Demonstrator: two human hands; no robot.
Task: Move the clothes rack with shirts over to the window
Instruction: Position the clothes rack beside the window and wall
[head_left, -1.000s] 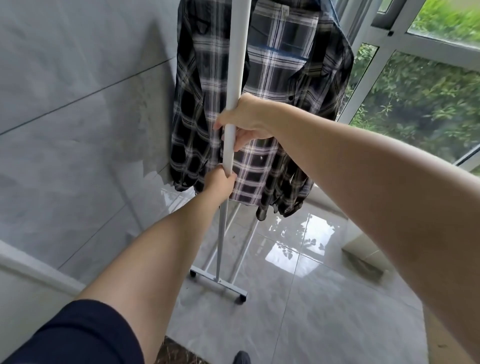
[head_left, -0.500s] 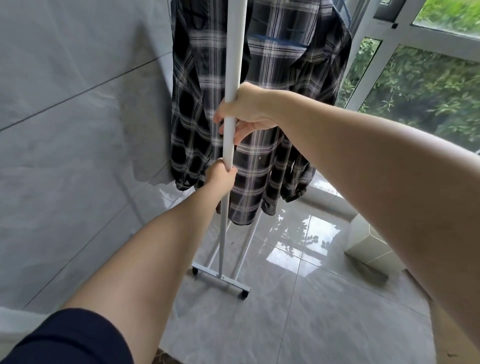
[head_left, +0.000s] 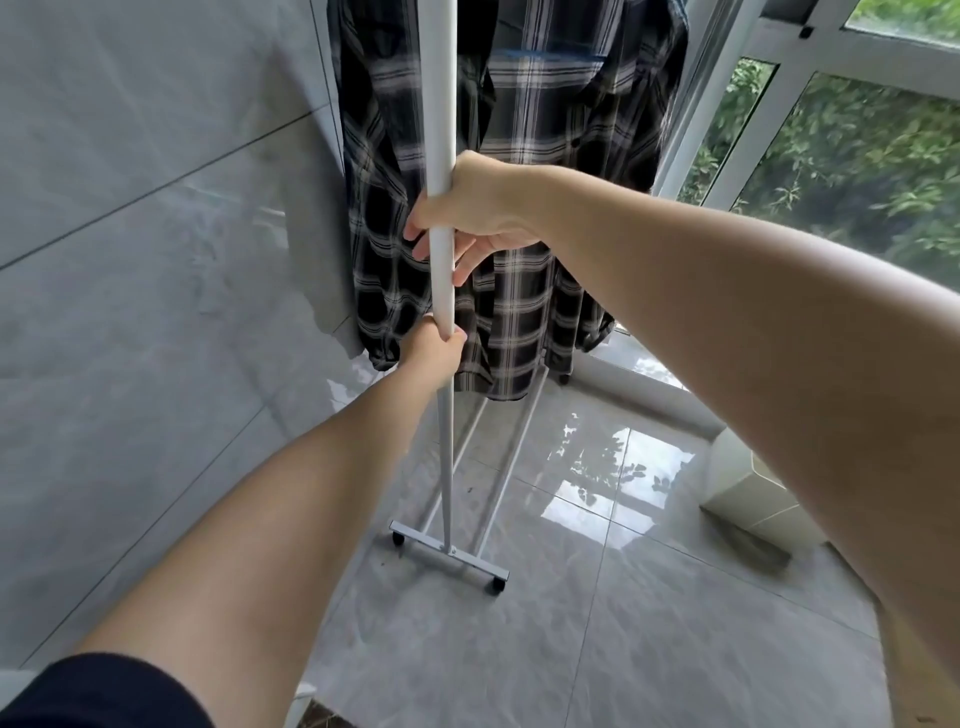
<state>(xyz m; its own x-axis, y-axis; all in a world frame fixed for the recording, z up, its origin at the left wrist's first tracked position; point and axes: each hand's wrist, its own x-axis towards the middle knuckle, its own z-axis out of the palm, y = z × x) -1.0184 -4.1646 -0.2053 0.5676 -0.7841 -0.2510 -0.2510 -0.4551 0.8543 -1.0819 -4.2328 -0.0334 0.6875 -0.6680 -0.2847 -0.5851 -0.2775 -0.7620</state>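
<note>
A white metal clothes rack (head_left: 440, 104) on small black castors stands in the corner between the grey wall and the window (head_left: 852, 171). Dark plaid shirts (head_left: 524, 171) hang from it, behind its near upright pole. My right hand (head_left: 478, 210) is wrapped around that pole at mid height, fingers curled on its far side. Just below, my left hand (head_left: 434, 351) grips the same pole. The rack's near foot bar (head_left: 449, 556) rests on the glossy floor. The rack's top bar is out of frame.
A grey tiled wall (head_left: 156, 260) runs close along the left. The white-framed window fills the right, with green foliage outside. A low white box-like object (head_left: 753, 499) sits on the floor at the right, below my right arm.
The rack and shirts have rolled further away toward the window corner, with both hands staying on the pole. The view has tilted down and shows more floor.
</note>
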